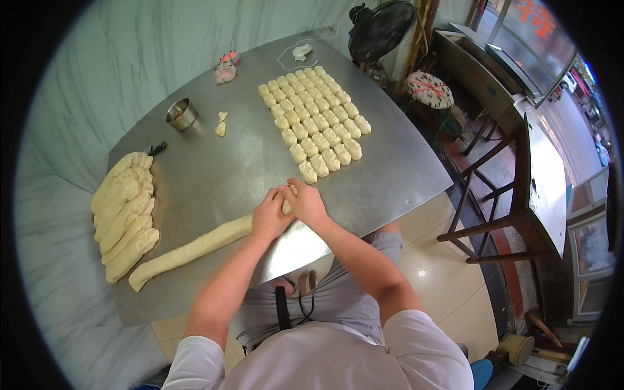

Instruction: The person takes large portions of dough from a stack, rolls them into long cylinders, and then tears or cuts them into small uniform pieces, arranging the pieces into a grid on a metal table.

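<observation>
A long rope of dough (pixel 195 248) lies slantwise along the near side of the steel table. My left hand (pixel 270 214) is wrapped over its right end, with the fingers curled round the dough. Right beside it, my right hand (pixel 306 202) grips the tip of the rope, and the fingers of both hands nearly meet. A little of the dough shows between them. Just beyond my hands, several rows of cut dough pieces (pixel 317 117) stand close together. At the table's left end rests a pile of thick dough strips (pixel 124 209).
A black-handled tool (pixel 157 148) sticks out by the dough pile. Farther back are a metal cup (pixel 181 115), two dough scraps (pixel 221 125), a pink toy (pixel 225 72) and a white cable (pixel 287 66). A fan (pixel 382 31) and a wooden-legged table (pixel 538 180) stand to the right.
</observation>
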`<state>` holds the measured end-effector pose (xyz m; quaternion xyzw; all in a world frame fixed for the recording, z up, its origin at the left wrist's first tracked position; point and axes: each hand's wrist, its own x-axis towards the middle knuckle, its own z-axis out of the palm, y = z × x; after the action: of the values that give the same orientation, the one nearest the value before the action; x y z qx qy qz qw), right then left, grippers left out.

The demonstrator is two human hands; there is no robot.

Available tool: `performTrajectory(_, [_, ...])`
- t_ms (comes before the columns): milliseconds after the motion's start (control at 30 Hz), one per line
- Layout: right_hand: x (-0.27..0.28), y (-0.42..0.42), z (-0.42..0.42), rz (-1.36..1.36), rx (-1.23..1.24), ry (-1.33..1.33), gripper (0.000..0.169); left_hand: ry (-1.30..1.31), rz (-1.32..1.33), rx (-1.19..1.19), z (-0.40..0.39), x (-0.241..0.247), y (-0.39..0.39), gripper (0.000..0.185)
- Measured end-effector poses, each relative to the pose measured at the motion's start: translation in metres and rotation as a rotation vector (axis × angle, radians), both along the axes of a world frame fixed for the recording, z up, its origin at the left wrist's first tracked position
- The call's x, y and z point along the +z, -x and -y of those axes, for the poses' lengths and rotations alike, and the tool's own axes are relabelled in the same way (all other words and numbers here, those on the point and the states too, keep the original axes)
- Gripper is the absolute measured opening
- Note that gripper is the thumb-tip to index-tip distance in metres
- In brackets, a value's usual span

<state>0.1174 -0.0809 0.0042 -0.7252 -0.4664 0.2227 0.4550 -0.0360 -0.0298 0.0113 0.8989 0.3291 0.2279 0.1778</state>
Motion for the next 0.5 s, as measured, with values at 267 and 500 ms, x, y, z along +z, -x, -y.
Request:
performTrajectory(267, [-0.018, 0.028, -0.008, -0.184, -0.232, 0.048, 0.043, -0.179, -0.164, 0.167, 0.021, -0.016, -0.021, 0.059])
performTrajectory(500, [0.01, 0.038, -0.016, -0.081, -0.19, 0.122, 0.045, -0.046, -0.198, 0.222, 0.01, -0.019, -0.025, 0.048])
